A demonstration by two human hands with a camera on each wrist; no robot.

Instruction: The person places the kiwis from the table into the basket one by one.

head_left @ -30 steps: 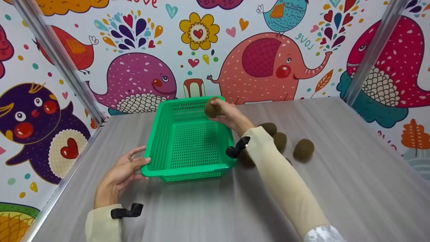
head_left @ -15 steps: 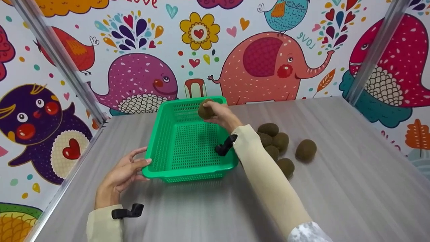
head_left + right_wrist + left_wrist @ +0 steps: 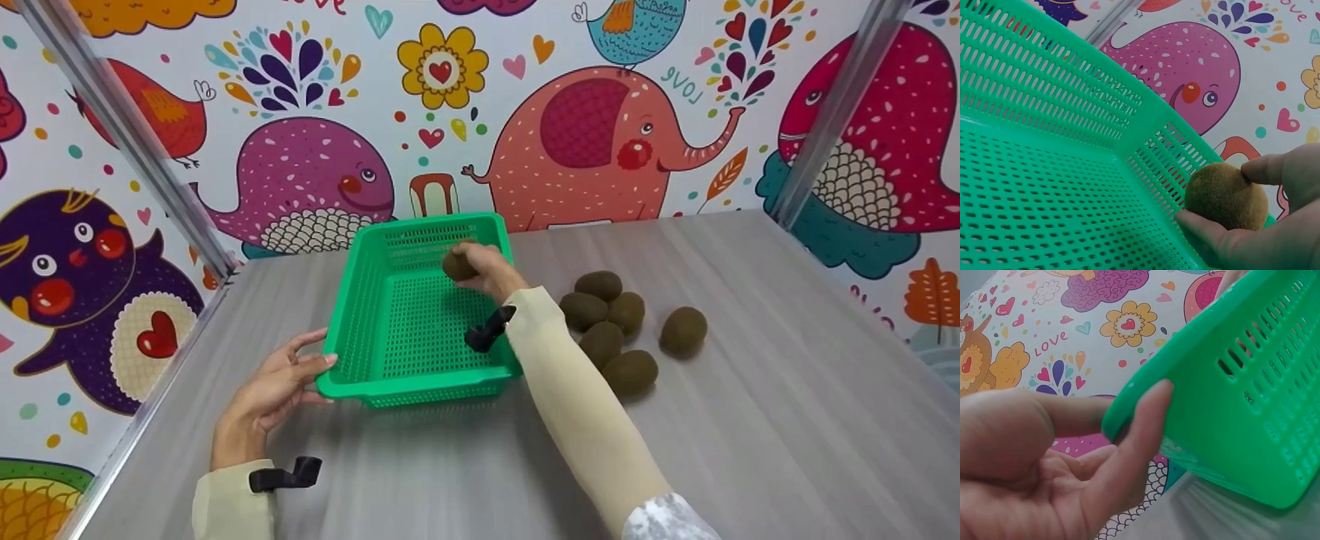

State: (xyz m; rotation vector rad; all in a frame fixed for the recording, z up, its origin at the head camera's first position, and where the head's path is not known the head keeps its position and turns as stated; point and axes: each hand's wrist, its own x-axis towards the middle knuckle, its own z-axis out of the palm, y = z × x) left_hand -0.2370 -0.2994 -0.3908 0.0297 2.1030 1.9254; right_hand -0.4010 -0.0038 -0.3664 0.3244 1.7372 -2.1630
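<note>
A green plastic basket (image 3: 420, 386) with slotted walls stands on the table. My left hand (image 3: 281, 382) pinches its near left corner; in the left wrist view the thumb and fingers (image 3: 1148, 416) lie on either side of the rim. Inside the basket's far right part, my right hand (image 3: 489, 271) holds a brown fuzzy kiwi (image 3: 1225, 197) between thumb and fingertips, above the slotted floor. The basket floor shows no other fruit in the head view. To the right of the basket lies a cluster of several kiwis (image 3: 600, 345).
One kiwi (image 3: 683, 331) lies apart, right of the cluster. The grey wood-grain table (image 3: 780, 420) reaches back to a wall (image 3: 442, 142) printed with cartoon animals. Metal posts (image 3: 832, 112) stand at the back corners.
My right hand has moved left from the basket's right rim and lowered the kiwi into the basket. More of the kiwi cluster shows beside the sleeve. The left hand keeps its place at the corner.
</note>
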